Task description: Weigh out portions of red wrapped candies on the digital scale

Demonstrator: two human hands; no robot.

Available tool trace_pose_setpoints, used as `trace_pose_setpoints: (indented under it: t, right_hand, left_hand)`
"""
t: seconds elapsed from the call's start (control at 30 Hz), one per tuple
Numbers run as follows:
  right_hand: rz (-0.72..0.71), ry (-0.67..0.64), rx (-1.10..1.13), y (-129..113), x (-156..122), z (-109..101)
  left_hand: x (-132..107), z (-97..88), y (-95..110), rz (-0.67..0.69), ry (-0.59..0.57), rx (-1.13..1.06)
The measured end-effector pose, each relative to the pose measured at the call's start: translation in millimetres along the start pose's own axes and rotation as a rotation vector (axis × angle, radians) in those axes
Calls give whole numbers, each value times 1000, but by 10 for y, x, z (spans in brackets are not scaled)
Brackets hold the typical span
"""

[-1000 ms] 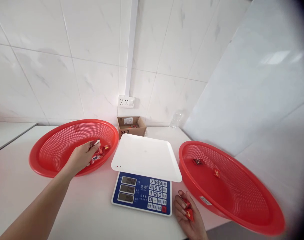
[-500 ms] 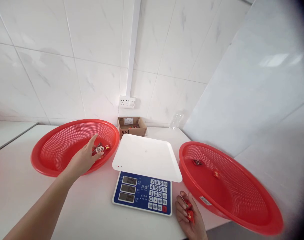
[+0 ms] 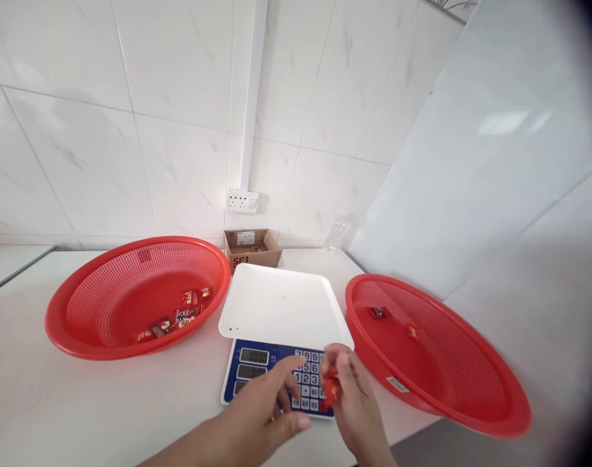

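Our right hand (image 3: 357, 402) pinches a small, red, glossy packet (image 3: 332, 392) by the blue-and-white plastic scale (image 3: 279, 301), probably set between 1 round, red, perforated plastic basket (image 3: 57, 327) and its twin (image 3: 515, 421) for easy reach; our left hand (image 3: 259, 412) spreads loosely.

We've got a white tiled wall (image 3: 179, 78) w/ faint grey veining, white conduit (image 3: 251, 97) running down to an outlet (image 3: 243, 201), white tabletop (image 3: 91, 408) below, & a glossy side wall (image 3: 452, 207) on the rt w/ bright light reflections (image 3: 503, 122).

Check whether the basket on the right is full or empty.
Neither: the right basket holds a dark packet and a red packet, with bare floor around them.
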State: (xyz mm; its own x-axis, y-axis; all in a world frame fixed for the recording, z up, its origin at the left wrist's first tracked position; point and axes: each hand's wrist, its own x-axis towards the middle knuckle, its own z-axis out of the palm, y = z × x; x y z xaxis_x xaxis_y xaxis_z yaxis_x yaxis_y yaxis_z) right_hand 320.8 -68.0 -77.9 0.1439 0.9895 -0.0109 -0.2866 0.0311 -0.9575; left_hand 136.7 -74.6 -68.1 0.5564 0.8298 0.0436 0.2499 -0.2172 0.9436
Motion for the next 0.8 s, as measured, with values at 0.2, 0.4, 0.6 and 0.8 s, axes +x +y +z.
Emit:
trace_pose_setpoints:
  t: [0.2,0.4,0.6,0.8]
  right_hand:
    - [-39,23,-257,-70,-79,526]
    - [-137,-51,-407,4,40,600]
    - [-213,-89,-449,-42,466,607]
    - [-173,-158,-588,-48,808,572]
  left_hand:
    - [224,97,57,-6,236,-306]
    - [282,-164,32,-67,365,-533]
    - [242,-377,-19,-34,474,-507]
    - [176,-673,50,52,644,-481]
